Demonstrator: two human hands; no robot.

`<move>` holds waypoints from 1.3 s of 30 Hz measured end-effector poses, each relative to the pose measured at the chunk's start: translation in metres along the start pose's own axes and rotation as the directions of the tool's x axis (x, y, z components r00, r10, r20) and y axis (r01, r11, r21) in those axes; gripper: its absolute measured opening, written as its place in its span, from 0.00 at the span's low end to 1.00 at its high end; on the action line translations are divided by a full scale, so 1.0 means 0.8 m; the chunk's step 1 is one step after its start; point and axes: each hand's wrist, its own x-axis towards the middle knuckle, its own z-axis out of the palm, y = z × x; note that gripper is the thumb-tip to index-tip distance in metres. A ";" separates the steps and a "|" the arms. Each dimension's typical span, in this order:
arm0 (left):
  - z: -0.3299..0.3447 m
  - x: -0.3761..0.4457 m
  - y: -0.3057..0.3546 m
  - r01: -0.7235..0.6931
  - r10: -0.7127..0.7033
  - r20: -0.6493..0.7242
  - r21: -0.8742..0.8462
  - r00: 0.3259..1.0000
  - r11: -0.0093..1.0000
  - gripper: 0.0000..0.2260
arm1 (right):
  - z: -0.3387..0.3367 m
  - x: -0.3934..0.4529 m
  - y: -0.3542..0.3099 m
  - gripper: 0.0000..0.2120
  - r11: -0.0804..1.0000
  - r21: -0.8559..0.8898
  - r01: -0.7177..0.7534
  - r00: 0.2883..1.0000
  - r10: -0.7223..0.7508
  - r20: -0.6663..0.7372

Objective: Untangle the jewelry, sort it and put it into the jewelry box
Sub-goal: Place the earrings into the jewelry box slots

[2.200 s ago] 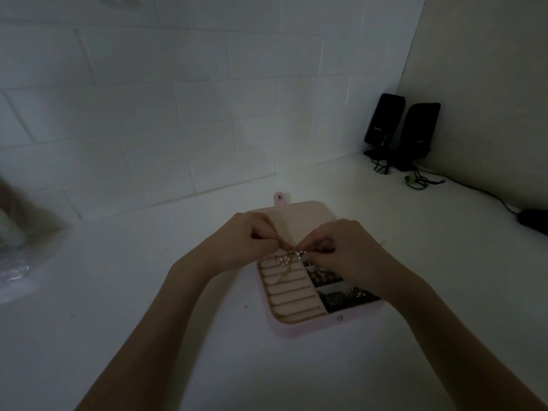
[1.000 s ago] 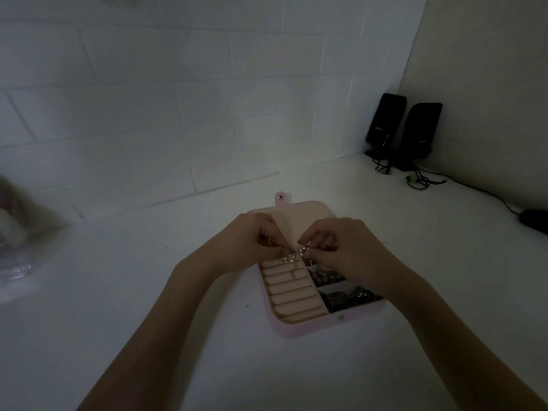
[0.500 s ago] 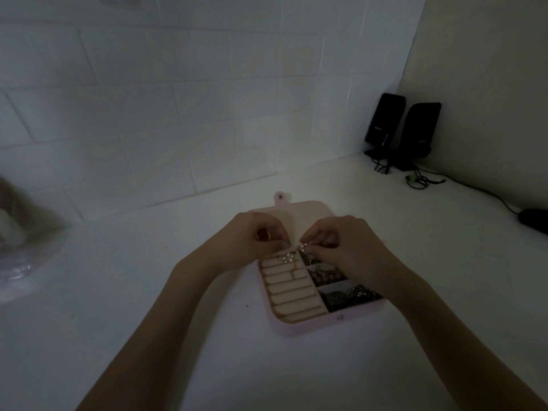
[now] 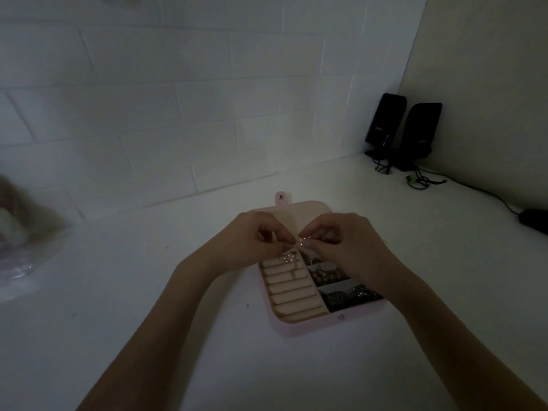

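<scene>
Compared with two seconds earlier, the thin chain that hung from the fingers down to the ring rolls was no longer stretched there; a small gold piece [image 4: 288, 258] now lay on the top rolls, just below the grip. This suggests that one piece had come free and only a small part was left to separate.

The left hand [image 4: 252, 241] and the right hand [image 4: 341, 241] met above the far end of the pink jewelry box [image 4: 296, 327], fingertips curled and pinching a tiny shiny ring or clasp [image 4: 302, 241] between them. In the dim light its form was unclear. Darker jewelry [image 4: 350, 296] filled the compartments under the right wrist.
</scene>
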 end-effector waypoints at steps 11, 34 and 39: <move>0.001 0.003 0.003 0.024 -0.025 -0.005 -0.114 1.000 0.993 0.04 | -0.002 0.003 -0.002 0.07 0.988 0.156 0.022 0.999 -0.016 -0.039; 0.003 0.004 0.000 0.017 -0.027 -0.098 -0.108 0.995 0.994 0.14 | -0.001 0.000 0.002 0.08 0.996 0.079 0.039 0.999 -0.039 -0.004; 0.001 0.002 0.001 0.016 -0.020 -0.114 -0.036 0.993 0.999 0.12 | 0.007 -0.003 -0.003 0.11 0.996 -0.041 0.082 0.996 -0.081 0.029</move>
